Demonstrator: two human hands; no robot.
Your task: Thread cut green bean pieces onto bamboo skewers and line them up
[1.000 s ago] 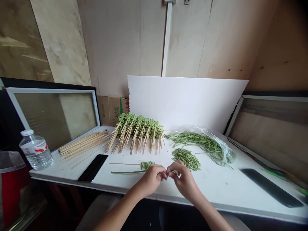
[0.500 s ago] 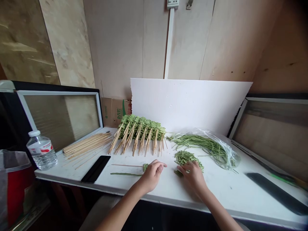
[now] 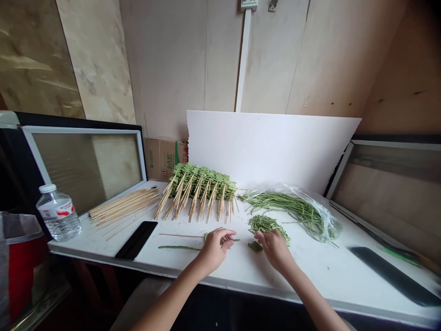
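My left hand (image 3: 215,248) rests on the white table (image 3: 310,271) with fingers curled over a bamboo skewer (image 3: 179,236) threaded with green bean pieces. A single long bean (image 3: 177,248) lies just left of it. My right hand (image 3: 274,248) hovers beside a few cut bean pieces (image 3: 255,246), fingers bent toward them; the pile of cut bean pieces (image 3: 267,225) lies right behind. Finished bean skewers (image 3: 200,189) are stacked at the back of the table.
Bare bamboo skewers (image 3: 124,206) lie at the left, with a black phone (image 3: 136,239) and a water bottle (image 3: 57,213) nearby. A plastic bag of long beans (image 3: 299,208) sits at the right. A dark knife (image 3: 396,276) lies at far right. A white foam board (image 3: 272,147) leans behind.
My hands have come apart from a joined pinch. The left went down onto the skewer; the right went to the cut bean pieces.
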